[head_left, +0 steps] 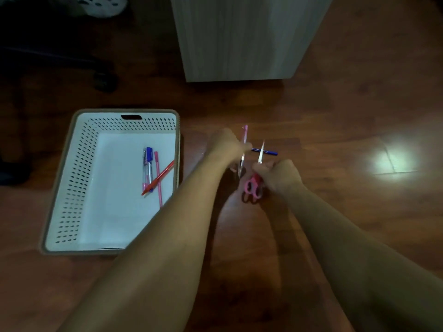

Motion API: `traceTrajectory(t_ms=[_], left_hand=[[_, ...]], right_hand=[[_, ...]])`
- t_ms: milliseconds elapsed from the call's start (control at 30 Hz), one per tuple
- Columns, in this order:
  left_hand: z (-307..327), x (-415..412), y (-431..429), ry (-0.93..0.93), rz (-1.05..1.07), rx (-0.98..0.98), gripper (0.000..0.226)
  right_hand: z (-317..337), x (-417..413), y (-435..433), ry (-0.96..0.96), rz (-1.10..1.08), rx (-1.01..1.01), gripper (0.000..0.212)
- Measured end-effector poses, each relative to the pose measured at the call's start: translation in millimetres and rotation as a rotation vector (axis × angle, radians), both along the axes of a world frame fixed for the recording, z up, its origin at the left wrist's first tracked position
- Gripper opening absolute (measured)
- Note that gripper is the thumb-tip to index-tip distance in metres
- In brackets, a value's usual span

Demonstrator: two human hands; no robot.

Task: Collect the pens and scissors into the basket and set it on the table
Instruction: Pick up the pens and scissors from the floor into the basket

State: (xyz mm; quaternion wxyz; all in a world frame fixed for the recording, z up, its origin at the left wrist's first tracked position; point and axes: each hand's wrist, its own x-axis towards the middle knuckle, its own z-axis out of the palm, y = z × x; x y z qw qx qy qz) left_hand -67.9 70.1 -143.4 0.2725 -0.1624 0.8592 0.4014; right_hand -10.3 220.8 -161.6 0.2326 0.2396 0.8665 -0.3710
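1. Two bare forearms reach forward from the near edge of the view over a dark wooden floor (335, 116); everything lies on this floor, and no worktop surface is visible.
2. Right hand (279, 174): clenched around a pair of pink-handled scissors (253, 186), handles toward the viewer, blade pointing away; they appear lifted just off the floor, though this is hard to confirm.
3. Left hand (227, 146): closed on a slim pen with a pink cap (244, 137), held roughly upright just left of the scissors' blade; motion blur hides the exact finger hold.
4. A dark blue pen (266, 151) lies flat on the floor just beyond the two hands, not yet collected.
5. The basket (60, 188), white with perforated walls, sits on the floor to the left of the arms. Inside, near its right wall, lie a blue-capped pen (149, 164), a pink pen (158, 178) and a red pen (159, 177) crossing over the others.
6. Beyond the hands stands a pale wood-grain cabinet (244, 39).
7. Progress, as judged: three pens are in; the held pen and scissors remain to be dropped in, the blue pen picked up, and the basket lifted onto the table.
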Motion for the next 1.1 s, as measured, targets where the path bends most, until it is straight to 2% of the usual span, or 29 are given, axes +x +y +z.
traceTrajectory(t_ms=[67,167,267,367,433,600,700,767,833,900,1000,1067,1100], left_hand=[[21,-12,-28,0.068,0.087,0.039,0.030],[51,-17,-79,0.159,0.188,0.057,0.022],[65,-7,-136,0.162,0.233,-0.073,0.025],[57,8,-184,0.094,0.238,-0.274,0.028],[46,16,-204,0.034,0.240,-0.346,0.026],[26,28,-217,-0.005,0.277,-0.270,0.031],[22,29,-216,0.119,0.292,-0.268,0.038],[25,29,-212,0.246,0.310,-0.295,0.025],[26,29,-212,0.397,0.360,-0.340,0.023],[22,27,-214,0.468,0.416,-0.445,0.032],[17,23,-216,0.354,0.516,-0.648,0.050],[12,22,-215,0.190,0.516,-0.657,0.057],[9,23,-215,0.130,0.484,-0.614,0.053]], right_hand=[[10,-12,-27,0.058,0.037,-0.115,0.052],[21,-28,-70,0.121,0.030,-0.296,0.036],[34,-39,-113,0.165,0.098,-0.374,0.027],[43,-38,-150,0.190,0.209,-0.376,0.019],[40,-35,-169,0.206,0.274,-0.346,0.022],[31,-30,-183,0.303,0.329,-0.253,0.033],[25,-26,-175,0.310,0.359,-0.225,0.042],[22,-27,-165,0.271,0.346,-0.218,0.046],[20,-29,-153,0.236,0.335,-0.221,0.043],[21,-31,-140,0.252,0.340,-0.213,0.035],[21,-36,-120,0.288,0.314,-0.192,0.034],[20,-41,-106,0.295,0.288,-0.173,0.034],[19,-43,-99,0.301,0.271,-0.175,0.034]])
